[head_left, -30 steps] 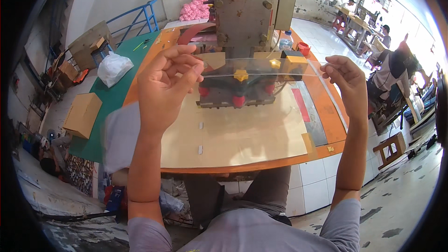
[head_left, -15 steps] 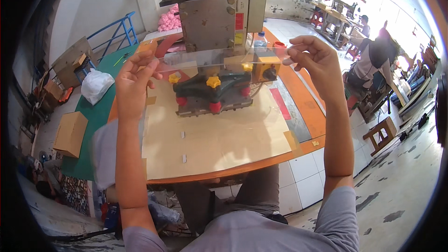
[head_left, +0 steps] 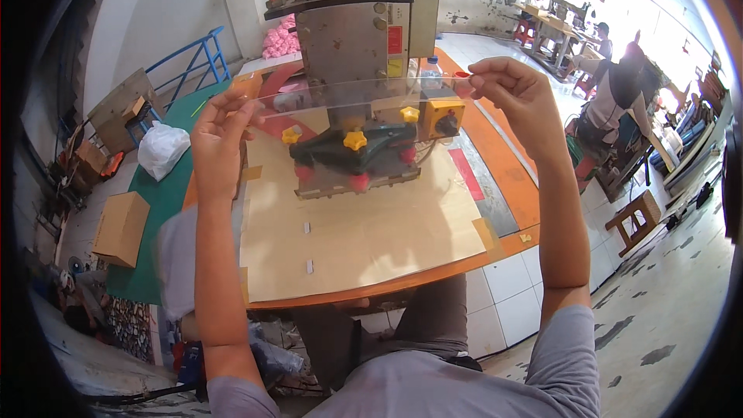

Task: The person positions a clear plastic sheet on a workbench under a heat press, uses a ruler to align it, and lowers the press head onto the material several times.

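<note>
A clear plastic sheet (head_left: 313,99) is stretched between my two hands in front of a press machine. My left hand (head_left: 223,128) pinches its left end between thumb and fingers. At the other end, my right hand (head_left: 507,89) pinches the right corner. The sheet's lower edge is hard to make out. Through and below it shows the dark press head (head_left: 348,153) with yellow star knobs (head_left: 354,141) and red knobs. Under the head lies a cream board (head_left: 364,236), taped at its edges and bearing two small white tabs (head_left: 309,266).
An orange table border (head_left: 309,302) surrounds the board. On the green surface at left are a white plastic bag (head_left: 163,149) and a cardboard box (head_left: 121,228). A yellow control box (head_left: 443,118) sits right of the press head. Other people work at the far right, near a wooden stool (head_left: 633,222).
Both hands still hold the sheet at about the same height. My right hand has moved slightly left, and the view has shifted a little.
</note>
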Motion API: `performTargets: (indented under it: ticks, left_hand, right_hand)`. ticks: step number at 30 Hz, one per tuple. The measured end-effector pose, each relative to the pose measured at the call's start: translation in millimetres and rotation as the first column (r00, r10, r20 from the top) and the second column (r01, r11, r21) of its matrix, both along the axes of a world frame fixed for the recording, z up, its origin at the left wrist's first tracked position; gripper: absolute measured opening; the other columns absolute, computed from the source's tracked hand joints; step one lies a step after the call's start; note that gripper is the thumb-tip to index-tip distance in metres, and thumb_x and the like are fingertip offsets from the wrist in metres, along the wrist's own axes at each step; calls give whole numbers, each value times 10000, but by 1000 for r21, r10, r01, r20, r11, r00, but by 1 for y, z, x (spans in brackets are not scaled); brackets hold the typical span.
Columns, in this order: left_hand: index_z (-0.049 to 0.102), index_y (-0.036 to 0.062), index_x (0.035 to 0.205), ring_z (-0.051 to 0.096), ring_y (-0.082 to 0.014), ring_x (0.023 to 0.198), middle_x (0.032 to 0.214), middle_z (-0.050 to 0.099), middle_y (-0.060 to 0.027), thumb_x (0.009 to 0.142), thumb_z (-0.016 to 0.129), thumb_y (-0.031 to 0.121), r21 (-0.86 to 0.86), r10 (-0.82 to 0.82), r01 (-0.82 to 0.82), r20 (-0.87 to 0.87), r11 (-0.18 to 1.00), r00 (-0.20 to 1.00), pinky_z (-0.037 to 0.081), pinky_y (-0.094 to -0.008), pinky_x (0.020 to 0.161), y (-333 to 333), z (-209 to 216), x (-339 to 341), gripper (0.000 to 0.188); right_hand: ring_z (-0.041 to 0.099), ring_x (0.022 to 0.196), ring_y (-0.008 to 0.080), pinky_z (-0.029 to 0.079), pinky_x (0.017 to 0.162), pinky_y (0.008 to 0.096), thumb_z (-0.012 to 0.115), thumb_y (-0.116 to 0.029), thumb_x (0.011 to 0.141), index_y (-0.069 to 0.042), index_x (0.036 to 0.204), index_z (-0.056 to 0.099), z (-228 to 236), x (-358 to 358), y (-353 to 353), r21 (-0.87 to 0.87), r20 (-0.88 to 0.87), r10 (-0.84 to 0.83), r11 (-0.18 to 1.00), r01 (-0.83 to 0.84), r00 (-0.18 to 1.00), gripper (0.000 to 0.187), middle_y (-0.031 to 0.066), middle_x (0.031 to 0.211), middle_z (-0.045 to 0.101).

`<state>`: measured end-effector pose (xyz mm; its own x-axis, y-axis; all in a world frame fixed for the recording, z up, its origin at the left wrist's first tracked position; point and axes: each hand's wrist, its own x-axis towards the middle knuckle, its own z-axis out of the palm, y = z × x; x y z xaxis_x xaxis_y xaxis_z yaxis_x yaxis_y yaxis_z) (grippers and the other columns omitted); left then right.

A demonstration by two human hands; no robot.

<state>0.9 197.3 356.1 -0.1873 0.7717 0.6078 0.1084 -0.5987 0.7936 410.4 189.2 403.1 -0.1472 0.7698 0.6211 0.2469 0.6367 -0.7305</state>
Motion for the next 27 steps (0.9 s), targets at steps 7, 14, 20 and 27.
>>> performTargets:
  ticks: [7, 14, 20, 27]
  left_hand:
    - [667, 25, 1246, 711, -107, 865, 1069, 758, -54, 979, 719, 123, 33, 10, -8, -49, 999, 999, 484, -219, 687, -2, 18, 7, 289]
    - [671, 32, 1253, 699, -97, 768, 1033, 751, -44, 973, 715, 157, 37, -1, 3, -49, 999, 999, 440, -214, 621, -7, 29, 15, 310]
    - [673, 35, 1272, 699, -97, 719, 1055, 759, -60, 979, 706, 149, 33, 5, -2, -81, 999, 997, 436, -206, 596, -10, 31, 16, 316]
    - [685, 39, 1239, 703, -106, 734, 1070, 766, -66, 1001, 676, 143, 17, -7, 9, -66, 1000, 998, 447, -210, 597, -13, 31, 21, 260]
  right_hand:
    - [712, 895, 109, 565, 836, 275, 703, -105, 982, 42, 1154, 694, 6, 7, 6, -4, -2, -64, 998, 64, 998, 226, 105, 1025, 784]
    - [717, 919, 118, 561, 863, 273, 680, -91, 998, 46, 1177, 683, 9, 12, 13, -16, -1, -92, 996, 92, 996, 225, 111, 1023, 784]
    - [697, 827, 94, 506, 718, 233, 724, -159, 985, -21, 1172, 719, 1, 20, 24, 4, -9, -71, 997, 71, 997, 232, 78, 1012, 800]
    - [692, 848, 54, 461, 692, 208, 710, -143, 987, -6, 1160, 710, -3, 22, 24, -31, 20, -135, 990, 136, 991, 221, 40, 967, 791]
